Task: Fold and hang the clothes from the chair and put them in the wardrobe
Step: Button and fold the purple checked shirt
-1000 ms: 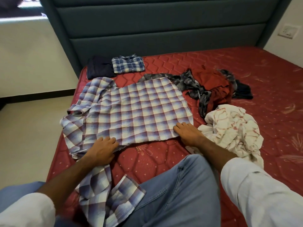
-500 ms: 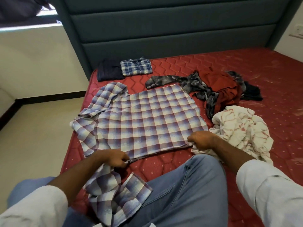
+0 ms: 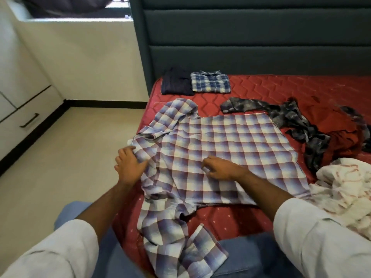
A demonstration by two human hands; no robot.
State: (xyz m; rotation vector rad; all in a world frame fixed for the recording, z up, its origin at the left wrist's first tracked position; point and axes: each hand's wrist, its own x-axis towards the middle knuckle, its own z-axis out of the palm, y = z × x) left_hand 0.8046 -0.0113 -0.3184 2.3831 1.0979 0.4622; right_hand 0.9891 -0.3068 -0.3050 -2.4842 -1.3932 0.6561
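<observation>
Left hand grips checked shirt at mattress left edge; right hand rests on it, fingers loosely curled, holding nothing.

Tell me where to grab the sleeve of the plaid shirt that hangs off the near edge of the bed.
Pinch the sleeve at its free cuff end, coming from the near side. It droops over the mattress edge, loose and unpinned. The right hand looks best placed; the left hand grips the shirt's left edge.
</observation>
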